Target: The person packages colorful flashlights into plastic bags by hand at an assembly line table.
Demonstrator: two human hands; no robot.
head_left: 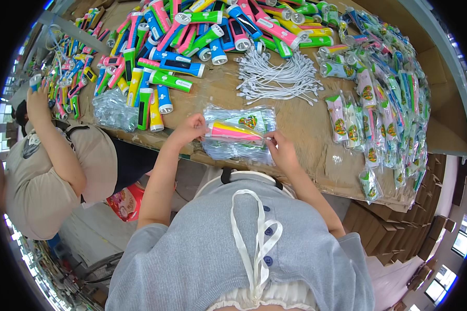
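Observation:
A clear plastic bag [236, 130] with a long pink-and-yellow thing in it lies in front of me, on a stack of flat clear bags [228, 151]. Glare on the film hides just what the thing inside is. My left hand [193, 128] pinches the bag's left end. At the other end, the fingertips of my right hand [282, 150] are closed on the bag's edge. A green card with a colourful print [249, 122] shows just behind the pink-and-yellow thing.
Loose coloured flashlights [177, 66] are heaped at the back and left. White cables [280, 78] lie behind the bags. Bagged flashlights [386, 114] pile up at the right. A heap of clear plastic pieces [115, 110] sits left, near a co-worker's hand [38, 103].

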